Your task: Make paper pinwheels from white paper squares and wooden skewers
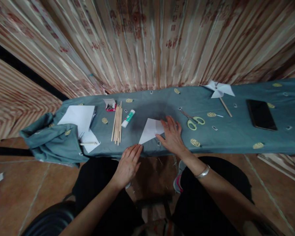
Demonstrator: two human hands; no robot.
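Note:
A folded sheet of white paper point(150, 128) lies on the cloth in front of me, its pointed corner towards my left hand. My right hand point(172, 135) rests over the paper's right end, fingers spread, the thumb on its surface. At the lower left corner, my left hand point(129, 163) touches the paper with its fingertips; the fingers are stretched out and the thumb stands apart. To the right lie scissors point(192, 122) with pale green handles. A glue stick point(128, 118) is left of the paper, beside several thin wooden sticks point(117, 124).
Behind the sticks sits an opened small red box point(110, 105) of small metal pieces. White sheets point(77, 114) lie at the left on bunched cloth point(51, 141). A white paper pinwheel point(218, 89) on a stick and a dark phone point(261, 114) are at the right. A curtain point(147, 46) hangs behind.

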